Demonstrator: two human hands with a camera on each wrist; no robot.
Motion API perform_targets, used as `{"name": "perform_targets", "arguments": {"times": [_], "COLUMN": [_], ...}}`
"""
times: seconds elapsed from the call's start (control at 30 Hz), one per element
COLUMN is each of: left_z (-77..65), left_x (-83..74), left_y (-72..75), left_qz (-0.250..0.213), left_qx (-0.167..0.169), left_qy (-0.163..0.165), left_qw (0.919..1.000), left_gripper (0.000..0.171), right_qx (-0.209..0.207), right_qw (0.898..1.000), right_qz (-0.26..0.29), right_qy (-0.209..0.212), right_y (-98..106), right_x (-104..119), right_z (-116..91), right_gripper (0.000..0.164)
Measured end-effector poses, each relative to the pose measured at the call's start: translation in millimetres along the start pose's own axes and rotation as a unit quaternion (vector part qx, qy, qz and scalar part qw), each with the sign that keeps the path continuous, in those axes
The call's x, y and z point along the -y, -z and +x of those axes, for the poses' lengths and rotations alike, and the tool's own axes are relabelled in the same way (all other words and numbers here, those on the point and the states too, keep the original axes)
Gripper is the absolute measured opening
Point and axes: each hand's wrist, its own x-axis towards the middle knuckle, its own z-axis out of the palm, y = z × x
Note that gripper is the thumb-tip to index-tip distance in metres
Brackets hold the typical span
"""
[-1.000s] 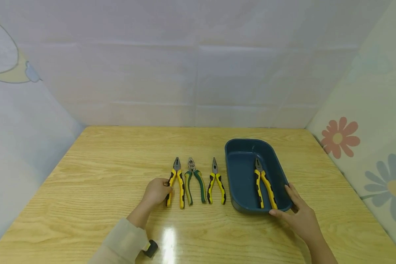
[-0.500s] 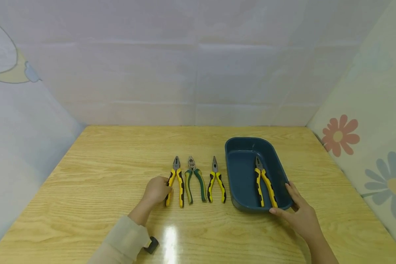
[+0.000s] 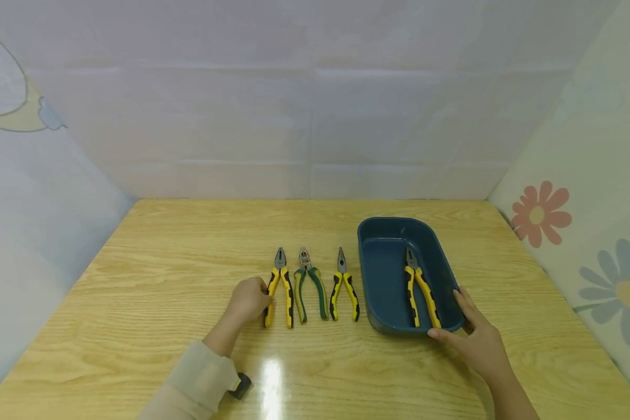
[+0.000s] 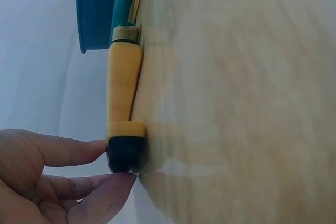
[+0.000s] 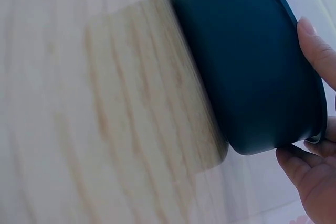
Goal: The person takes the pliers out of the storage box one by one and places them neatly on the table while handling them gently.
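Note:
My left hand [image 3: 248,299] is at the leftmost combination pliers [image 3: 287,294], which lie on the table with yellow-and-black handles spread. In the left wrist view, its thumb and fingers [image 4: 73,151] pinch the black outer edge of the near handle [image 4: 126,153]. To the right lie green-handled pliers [image 3: 321,294] and yellow-and-black long-nose pliers [image 3: 342,265]. A dark blue tray [image 3: 385,291] holds another pair of yellow-and-black pliers [image 3: 427,296]. My right hand [image 3: 478,344] grips the tray's near right corner, thumb at the rim and fingers along the outer side.
The wooden table [image 3: 189,245] meets a pale covered wall [image 3: 241,140] at the back. Patterned side walls with flower prints [image 3: 536,214] stand left and right. A dark object [image 3: 240,386] shows beside my left sleeve [image 3: 199,376].

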Motion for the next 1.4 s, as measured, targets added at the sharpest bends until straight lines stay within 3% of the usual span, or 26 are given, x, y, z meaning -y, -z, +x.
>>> {"name": "perform_targets", "arguments": {"times": [0.5,0.63,0.93,1.17,1.4], "left_z": [-2.0,-4.6,-5.6,-4.3,-4.5], "left_x": [-6.6,-10.8,-26.8,-35.8,-40.6], "left_y": [8.9,8.8,0.6,-5.8,-9.6], "left_qz": [-0.036,-0.073,-0.172,-0.264,-0.264], "left_qx": [-0.005,0.002,0.035,0.087,0.116], "left_qy": [-0.005,-0.01,-0.043,-0.05,-0.078], "left_qw": [0.9993,0.9973,0.9835,0.9593,0.9544], "left_gripper": [0.034,0.036,0.038,0.043,0.046], "right_qx": [0.01,0.01,0.018,0.018,0.016], "right_qw": [1.0,1.0,1.0,0.999,0.999], "right_qz": [0.01,0.011,0.015,0.022,0.025], "right_qy": [-0.005,-0.004,-0.013,-0.015,-0.014], "right_y": [0,-1,0,0,0], "right_x": [1,1,1,1,0], "right_z": [1,1,1,1,1], "right_gripper": [0.093,0.093,0.094,0.093,0.091]}}
